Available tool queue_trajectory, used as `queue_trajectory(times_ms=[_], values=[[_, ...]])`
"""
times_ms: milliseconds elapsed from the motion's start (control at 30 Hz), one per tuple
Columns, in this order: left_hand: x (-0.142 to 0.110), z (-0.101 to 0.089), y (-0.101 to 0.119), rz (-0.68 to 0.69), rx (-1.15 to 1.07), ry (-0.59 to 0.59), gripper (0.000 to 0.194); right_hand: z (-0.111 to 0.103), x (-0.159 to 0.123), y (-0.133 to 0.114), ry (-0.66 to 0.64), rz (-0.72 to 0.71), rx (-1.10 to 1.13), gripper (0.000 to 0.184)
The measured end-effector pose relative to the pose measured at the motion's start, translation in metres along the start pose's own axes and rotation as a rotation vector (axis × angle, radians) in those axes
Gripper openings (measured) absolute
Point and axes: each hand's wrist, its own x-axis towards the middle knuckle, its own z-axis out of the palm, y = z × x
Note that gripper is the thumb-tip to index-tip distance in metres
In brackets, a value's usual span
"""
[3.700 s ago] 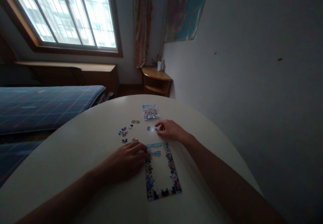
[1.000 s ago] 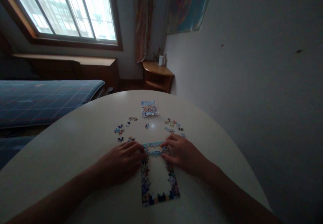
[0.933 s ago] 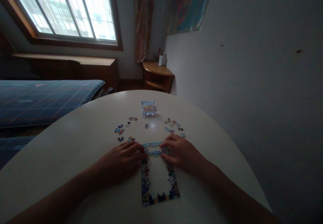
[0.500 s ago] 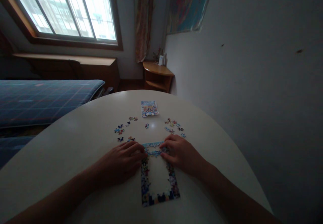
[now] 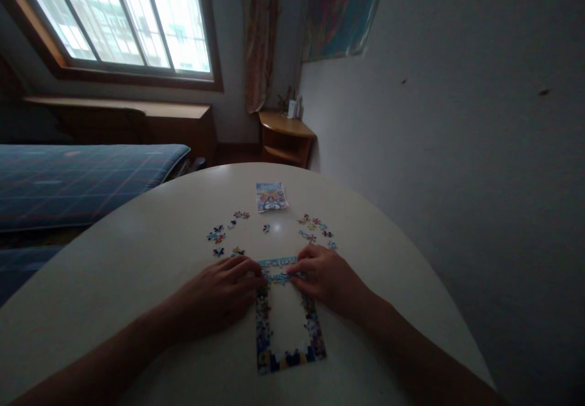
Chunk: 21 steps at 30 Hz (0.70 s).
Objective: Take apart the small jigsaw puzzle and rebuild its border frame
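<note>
A partly assembled jigsaw puzzle [image 5: 292, 358] lies flat on the table, its border joined around a bare middle, with a light-blue row across the upper part. My left hand [image 5: 231, 287] rests at its upper left corner, fingers bent and closed against the edge. At the upper right, my right hand [image 5: 326, 279] has its index finger and thumb closed on a puzzle piece in the second row; the fingers partly hide it. Loose puzzle pieces [image 5: 216, 235] are scattered beyond my left hand, and more loose pieces [image 5: 311, 223] beyond my right. A single piece [image 5: 265, 228] sits between these groups.
A small printed picture sheet [image 5: 271, 197] lies at the far side of the round white table [image 5: 375, 241]. Past the table are a plaid mattress [image 5: 91, 180] on the left and a wooden corner shelf [image 5: 287, 125]. A wall [image 5: 457, 150] runs along the right.
My right index finger has shifted slightly left and down along the second row. My left hand stays at the puzzle's corner; the loose pieces have not moved.
</note>
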Motion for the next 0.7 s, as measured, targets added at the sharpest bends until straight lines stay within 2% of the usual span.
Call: queue_trajectory(times_ms=[467,700], values=[[-0.001,0.0011,-0.0002,-0.011,0.003,-0.002,0.029,0.0011,0.001,-0.0048,0.018,0.033,-0.002,0.009],[-0.0009,0.0007,-0.0005,0.0,-0.004,0.002,0.029,-0.0075,-0.0007,-0.0086,-0.086,-0.172,-0.279,0.016]])
